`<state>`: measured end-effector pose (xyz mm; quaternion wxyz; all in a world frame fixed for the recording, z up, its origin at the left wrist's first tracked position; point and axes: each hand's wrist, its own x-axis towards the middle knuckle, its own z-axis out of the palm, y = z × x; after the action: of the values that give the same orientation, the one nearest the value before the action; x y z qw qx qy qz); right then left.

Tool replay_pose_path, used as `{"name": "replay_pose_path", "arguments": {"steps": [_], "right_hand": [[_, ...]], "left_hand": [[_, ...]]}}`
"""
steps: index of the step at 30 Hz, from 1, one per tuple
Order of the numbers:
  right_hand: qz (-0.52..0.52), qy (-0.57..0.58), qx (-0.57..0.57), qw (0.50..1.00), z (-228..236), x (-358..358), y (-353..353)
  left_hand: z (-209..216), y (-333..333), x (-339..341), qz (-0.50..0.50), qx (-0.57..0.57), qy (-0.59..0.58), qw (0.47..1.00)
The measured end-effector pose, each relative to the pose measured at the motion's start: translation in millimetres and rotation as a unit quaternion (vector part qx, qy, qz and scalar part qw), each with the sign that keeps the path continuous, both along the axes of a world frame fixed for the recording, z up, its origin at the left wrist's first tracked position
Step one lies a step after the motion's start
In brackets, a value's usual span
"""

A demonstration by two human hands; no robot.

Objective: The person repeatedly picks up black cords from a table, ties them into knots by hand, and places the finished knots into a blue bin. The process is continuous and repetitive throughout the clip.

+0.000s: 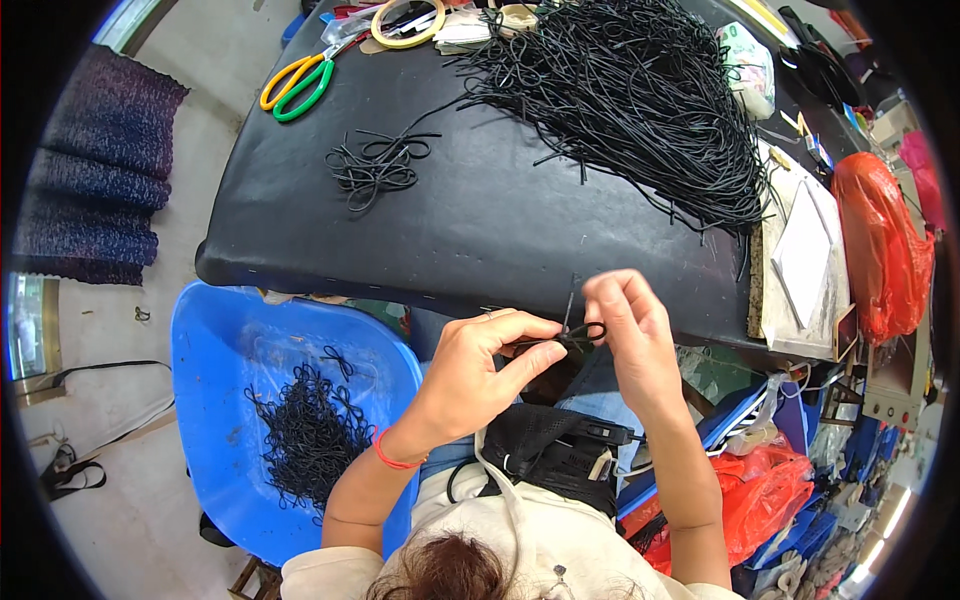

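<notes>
A thin black cord (572,338), looped and knotted at its middle, is pinched between the thumb and forefinger of my left hand (480,365). My right hand (632,335) is beside it with curled fingers, closed on part of the same cord; its fingertips partly hide the grip. One loop bulges toward the right hand, and a short strand stands up from the knot. Both hands are in front of the table's near edge, above my lap. A small tangle of black cords (375,168) lies beyond them on the black table (480,215).
A large heap of black cords (620,95) covers the table's far right. Scissors (298,88) and a tape roll (408,22) lie at the far left. On my left, a blue tub (215,400) holds looped cords (310,435). Red plastic bags (880,250) are at right.
</notes>
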<state>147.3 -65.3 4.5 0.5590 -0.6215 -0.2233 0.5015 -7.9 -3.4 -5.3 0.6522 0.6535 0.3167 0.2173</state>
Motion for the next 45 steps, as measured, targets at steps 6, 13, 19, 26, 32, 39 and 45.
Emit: {"name": "replay_pose_path", "arguments": {"steps": [6, 13, 19, 26, 32, 39, 45], "right_hand": [[0.115, -0.031, 0.019, 0.993, -11.5, -2.8, -8.1], [0.078, -0.051, 0.065, 0.994, -10.2, -8.7, -9.5], [0.037, -0.045, 0.071, 0.996, -8.5, -13.5, -8.9], [0.002, -0.067, 0.028, 0.997, -12.4, -14.7, -4.0], [-0.041, -0.172, 0.029, 0.984, -15.2, -21.8, -3.5], [-0.010, -0.095, 0.084, 0.992, -9.9, -25.0, -13.9], [-0.039, 0.073, 0.059, 0.995, -10.4, -23.8, -13.5]], "left_hand": [[3.5, 2.9, 0.6, -0.019, -0.014, 0.008, 1.000], [-5.4, -2.0, 3.1, -0.029, -0.210, -0.049, 0.976], [-3.7, -5.9, 2.6, -0.025, -0.271, -0.082, 0.959], [-11.8, -21.4, 0.5, -0.006, -0.128, -0.078, 0.989], [-22.1, -23.1, 8.2, 0.057, -0.113, -0.092, 0.988], [-22.5, -22.3, 11.4, 0.122, -0.110, -0.092, 0.982], [-14.3, -18.0, 15.2, 0.122, -0.118, -0.089, 0.981]]}}
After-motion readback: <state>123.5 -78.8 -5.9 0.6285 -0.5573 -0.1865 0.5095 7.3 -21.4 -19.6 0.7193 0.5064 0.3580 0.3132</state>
